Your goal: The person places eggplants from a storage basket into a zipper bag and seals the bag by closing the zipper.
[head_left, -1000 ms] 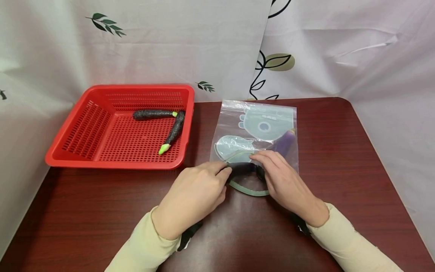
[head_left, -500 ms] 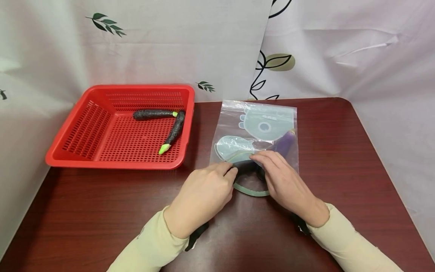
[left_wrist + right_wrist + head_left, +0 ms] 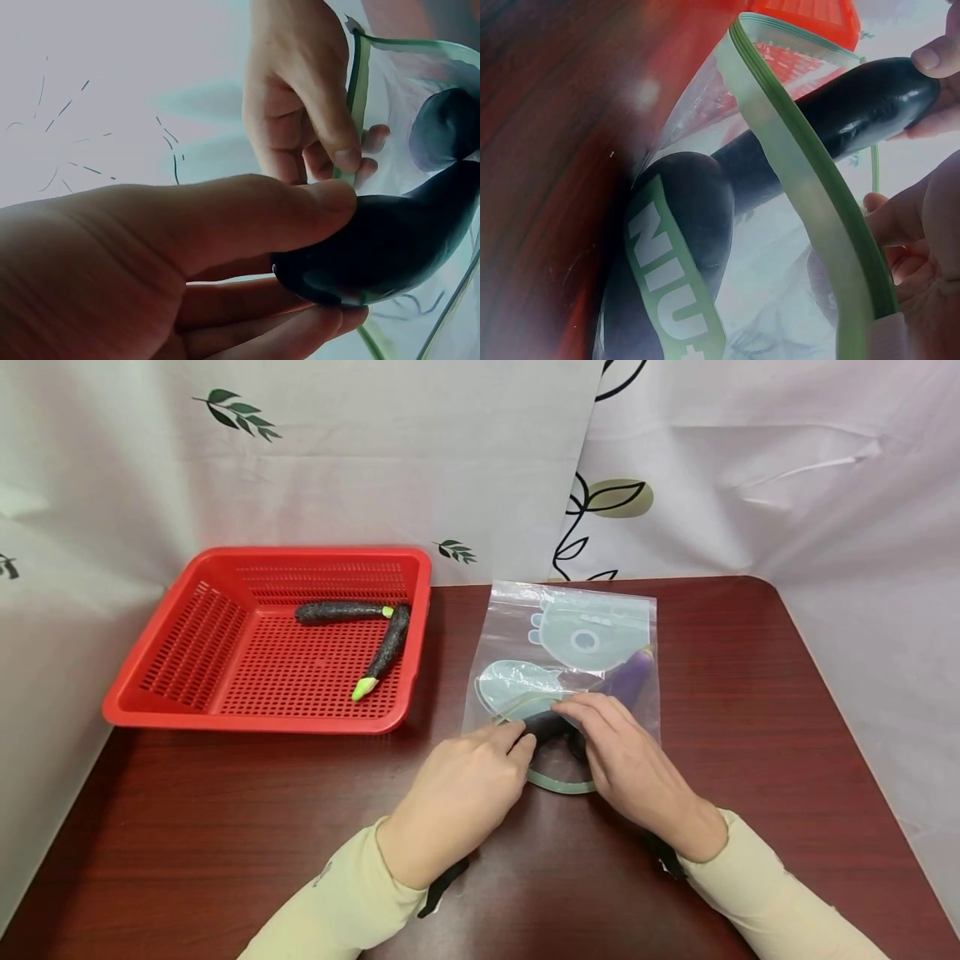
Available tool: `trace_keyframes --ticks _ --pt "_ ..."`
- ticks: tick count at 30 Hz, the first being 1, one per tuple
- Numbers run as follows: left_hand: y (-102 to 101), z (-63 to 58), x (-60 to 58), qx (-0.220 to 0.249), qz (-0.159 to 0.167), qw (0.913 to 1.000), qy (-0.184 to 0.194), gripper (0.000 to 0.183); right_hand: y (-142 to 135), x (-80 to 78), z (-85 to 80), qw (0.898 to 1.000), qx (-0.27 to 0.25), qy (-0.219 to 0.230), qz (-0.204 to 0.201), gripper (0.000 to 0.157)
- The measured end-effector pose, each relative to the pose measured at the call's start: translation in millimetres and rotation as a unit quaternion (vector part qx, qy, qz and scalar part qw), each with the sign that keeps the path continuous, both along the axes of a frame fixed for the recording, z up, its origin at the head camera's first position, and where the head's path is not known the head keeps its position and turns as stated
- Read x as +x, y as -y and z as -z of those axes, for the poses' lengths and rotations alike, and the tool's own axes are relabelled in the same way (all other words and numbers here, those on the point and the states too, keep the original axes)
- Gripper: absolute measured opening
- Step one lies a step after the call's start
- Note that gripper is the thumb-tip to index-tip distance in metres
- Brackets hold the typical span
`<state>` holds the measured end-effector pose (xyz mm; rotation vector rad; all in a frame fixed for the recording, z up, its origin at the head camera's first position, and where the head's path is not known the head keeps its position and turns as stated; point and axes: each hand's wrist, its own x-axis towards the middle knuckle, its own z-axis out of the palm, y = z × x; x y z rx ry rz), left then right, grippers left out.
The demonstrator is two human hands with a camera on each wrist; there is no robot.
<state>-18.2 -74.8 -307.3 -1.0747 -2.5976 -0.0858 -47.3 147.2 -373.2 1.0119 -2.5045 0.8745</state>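
My left hand pinches the blunt end of a dark eggplant between thumb and fingers. The eggplant reaches through the open mouth of a clear zip bag, its far end inside. My right hand pinches the green zip edge of that bag and keeps the mouth apart. Inside the bag lies another eggplant, its purple end showing through the plastic in the head view; the right hand covers part of it there.
A red basket stands at the left of the table. Two dark eggplants with pale green ends lie in it, one across the back, one along the right side. A patterned white curtain hangs behind the table.
My left hand has moved to the right, sliding the eggplant further into the bag. The right hand and the bag have stayed nearly still.
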Motion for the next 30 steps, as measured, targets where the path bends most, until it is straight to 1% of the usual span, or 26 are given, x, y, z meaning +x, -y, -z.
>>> trace_keyframes --ticks 6,21,30 --pt "-3.0 3.7 0.7 -0.013 -0.011 0.9998 0.004 0.022 -0.2 0.5 -0.7 1.000 0.004 0.006 0.001 0.040" --pt "-11.3 16.4 -0.8 -0.032 -0.021 0.9992 -0.012 0.025 -0.1 0.4 0.7 1.000 -0.003 0.003 -0.003 0.040" --pt "-14.0 21.8 -4.0 -0.031 -0.028 0.9991 -0.003 0.026 0.0 0.5 -0.3 1.000 0.000 0.008 -0.003 0.039"
